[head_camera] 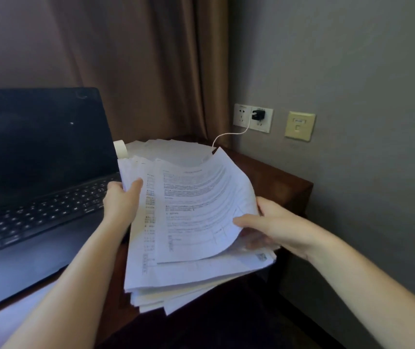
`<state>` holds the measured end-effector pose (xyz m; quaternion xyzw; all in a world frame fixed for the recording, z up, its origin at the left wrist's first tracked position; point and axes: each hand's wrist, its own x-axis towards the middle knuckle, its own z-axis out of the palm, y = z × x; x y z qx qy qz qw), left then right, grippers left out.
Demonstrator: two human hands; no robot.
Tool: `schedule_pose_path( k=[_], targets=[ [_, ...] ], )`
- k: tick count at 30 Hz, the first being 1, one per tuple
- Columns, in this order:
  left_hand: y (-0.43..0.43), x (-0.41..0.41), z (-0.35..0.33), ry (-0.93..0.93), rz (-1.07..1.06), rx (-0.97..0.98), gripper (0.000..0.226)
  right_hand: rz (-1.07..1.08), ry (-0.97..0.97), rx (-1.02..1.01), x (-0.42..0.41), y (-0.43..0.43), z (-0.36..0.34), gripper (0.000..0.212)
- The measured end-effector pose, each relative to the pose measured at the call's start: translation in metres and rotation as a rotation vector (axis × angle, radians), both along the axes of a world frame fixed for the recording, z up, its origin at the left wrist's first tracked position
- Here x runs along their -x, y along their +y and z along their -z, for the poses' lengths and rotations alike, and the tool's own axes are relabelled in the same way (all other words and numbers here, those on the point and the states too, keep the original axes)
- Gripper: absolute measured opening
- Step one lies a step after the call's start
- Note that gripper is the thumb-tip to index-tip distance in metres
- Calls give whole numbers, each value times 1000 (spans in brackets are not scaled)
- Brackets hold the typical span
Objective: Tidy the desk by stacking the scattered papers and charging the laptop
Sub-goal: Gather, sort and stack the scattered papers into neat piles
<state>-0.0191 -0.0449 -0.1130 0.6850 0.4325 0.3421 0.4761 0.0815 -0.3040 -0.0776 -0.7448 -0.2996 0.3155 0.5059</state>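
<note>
A thick, uneven stack of printed papers (188, 248) lies at the desk's right end, its near corner hanging over the front edge. My left hand (122, 200) grips the stack's upper left edge, thumb on top. My right hand (271, 222) pinches the right edge of the top sheets, which curl upward. More loose sheets (173, 149) lie behind the stack. An open black laptop (37, 177) with a dark screen stands to the left. A black charger (258, 114) sits in the wall socket, and its white cable (229, 136) runs down behind the papers.
The dark wooden desk (276, 180) ends close to the grey wall on the right. A roll of white tape (120, 148) sits beside the laptop screen. Brown curtains hang behind the desk. A beige network wall plate (299, 125) is right of the sockets.
</note>
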Motion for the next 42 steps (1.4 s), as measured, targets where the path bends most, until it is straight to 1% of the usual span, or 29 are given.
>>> schedule_pose_path(
  k=[2, 4, 5, 7, 9, 12, 13, 15, 17, 18, 20, 21, 22, 25, 26, 28, 30, 32, 34, 37, 39, 42],
  targets=[
    [-1, 0, 0, 1, 12, 11, 48, 185, -198, 90, -22, 8, 0, 38],
    [-2, 1, -1, 11, 26, 24, 50, 285, -262, 101, -45, 19, 5, 52],
    [-3, 2, -2, 16, 33, 22, 51, 281, -256, 120, -54, 24, 9, 59],
    [-4, 2, -2, 30, 41, 19, 52, 217, -225, 151, -65, 36, 17, 67],
    [-2, 2, -2, 38, 54, 29, 51, 140, -237, 170, -66, 49, 24, 67],
    [-2, 2, -2, 35, 110, 32, 52, 50, -314, 132, -62, 66, 27, 47],
    [-1, 2, -2, 37, 130, 37, 53, 11, -350, 132, -60, 70, 27, 45],
    [1, 4, -3, 35, 156, 55, 53, -103, -503, 191, -53, 78, 28, 50],
    [6, 7, -5, 27, 200, 87, 43, -180, -651, 214, -46, 81, 32, 53],
    [8, 10, -7, 41, 234, 94, 34, -201, -686, 195, -44, 82, 35, 53],
    [12, 16, -11, 80, 269, 99, 21, -237, -700, 135, -42, 85, 39, 54],
    [15, 19, -13, 89, 268, 104, 18, -251, -695, 124, -42, 86, 40, 55],
    [18, 22, -15, 89, 268, 104, 19, -264, -688, 119, -41, 88, 40, 58],
    [28, 32, -20, 78, 229, 30, 35, -305, -649, 79, -37, 98, 41, 60],
    [32, 39, -22, 71, 184, 4, 40, -321, -645, 62, -36, 102, 43, 60],
    [38, 56, -25, 55, 86, -42, 42, -341, -635, 57, -32, 113, 43, 60],
    [44, 74, -27, 58, 32, -96, 41, -353, -591, 35, -31, 125, 40, 54],
    [49, 90, -26, 98, -11, -164, 36, -328, -575, -29, -32, 139, 35, 41],
    [52, 100, -22, 129, -53, -216, 32, -238, -659, -69, -36, 156, 30, 33],
    [54, 105, -14, 150, -92, -251, 30, -119, -776, -35, -49, 185, 27, 32],
    [56, 105, -9, 155, -105, -277, 32, -81, -794, 25, -61, 205, 30, 34],
    [58, 103, -4, 121, -103, -247, 33, -35, -802, 135, -82, 234, 34, 38]
  ],
)
